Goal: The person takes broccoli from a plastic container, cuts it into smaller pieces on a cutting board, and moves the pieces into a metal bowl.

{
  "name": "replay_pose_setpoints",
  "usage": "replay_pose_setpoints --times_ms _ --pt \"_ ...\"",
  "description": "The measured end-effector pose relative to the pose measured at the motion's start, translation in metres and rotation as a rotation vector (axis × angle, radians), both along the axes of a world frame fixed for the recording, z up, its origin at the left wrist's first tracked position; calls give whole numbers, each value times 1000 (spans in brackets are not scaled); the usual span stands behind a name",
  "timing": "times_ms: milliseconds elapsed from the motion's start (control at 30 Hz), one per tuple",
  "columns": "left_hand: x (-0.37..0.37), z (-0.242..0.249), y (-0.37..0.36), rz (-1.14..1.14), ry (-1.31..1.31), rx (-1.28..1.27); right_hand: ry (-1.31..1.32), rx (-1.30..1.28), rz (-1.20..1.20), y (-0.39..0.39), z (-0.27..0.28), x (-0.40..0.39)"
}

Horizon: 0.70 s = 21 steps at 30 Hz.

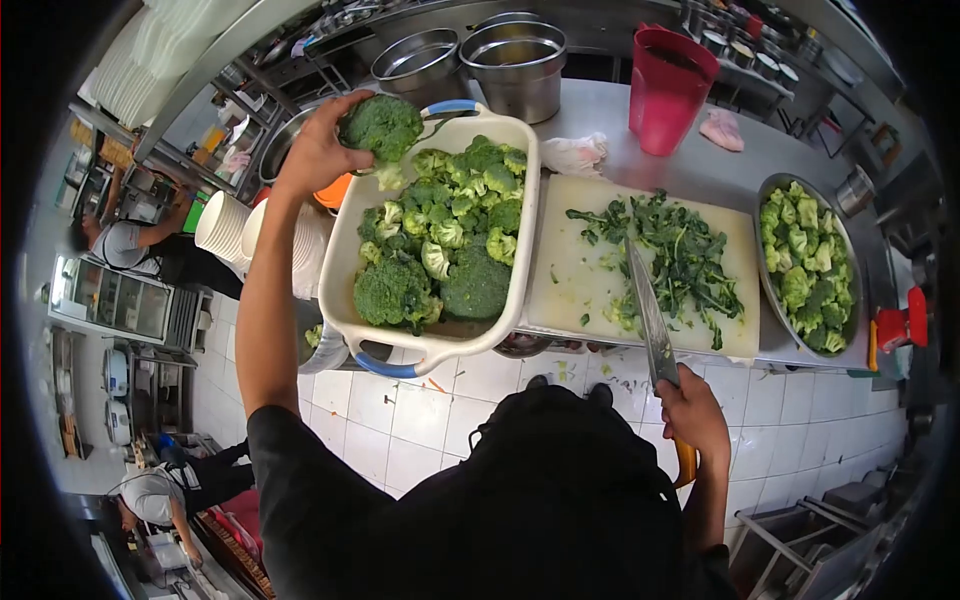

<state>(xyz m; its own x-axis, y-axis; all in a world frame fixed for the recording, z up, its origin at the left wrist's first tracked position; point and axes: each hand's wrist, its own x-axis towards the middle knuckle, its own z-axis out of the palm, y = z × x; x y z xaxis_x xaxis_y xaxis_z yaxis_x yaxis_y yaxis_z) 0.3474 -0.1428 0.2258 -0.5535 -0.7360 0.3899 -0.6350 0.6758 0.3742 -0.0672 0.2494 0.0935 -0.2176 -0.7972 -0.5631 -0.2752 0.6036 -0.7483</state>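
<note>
My left hand is closed around a head of broccoli, held up over the far left corner of a white tub with blue handles. Cut florets and a couple of large broccoli heads fill that tub. In my right hand is a long knife with a yellow handle, its blade reaching over the near part of a white cutting board. Chopped broccoli leaves lie scattered on the board, around the blade's tip.
Right of the board stands a metal bowl of florets. A red pitcher, a white cloth and steel pots stand behind. Stacked white containers are at left. Two other people work further left.
</note>
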Motion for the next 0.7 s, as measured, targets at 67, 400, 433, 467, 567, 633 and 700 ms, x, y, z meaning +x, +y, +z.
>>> replay_pose_setpoints --times_ms 67,400,433,467,567,633,700 --pt "-30 28 21 -36 -35 148 -1 -10 14 1 -7 -10" --pt "-242 -49 74 -336 -449 806 -26 -122 13 3 -31 -65" --pt "-261 -58 81 -329 -508 848 -34 -140 4 5 -33 -68" --pt "-278 -67 87 -321 -564 884 -40 -162 -3 7 -34 -71" --pt "-315 -100 93 -304 -693 902 -56 -154 -15 8 -36 -76" --pt "-321 -149 74 -351 -667 813 -51 -172 9 7 -44 -80" --pt "-325 -162 74 -328 -522 680 -27 -193 33 7 -49 -82"
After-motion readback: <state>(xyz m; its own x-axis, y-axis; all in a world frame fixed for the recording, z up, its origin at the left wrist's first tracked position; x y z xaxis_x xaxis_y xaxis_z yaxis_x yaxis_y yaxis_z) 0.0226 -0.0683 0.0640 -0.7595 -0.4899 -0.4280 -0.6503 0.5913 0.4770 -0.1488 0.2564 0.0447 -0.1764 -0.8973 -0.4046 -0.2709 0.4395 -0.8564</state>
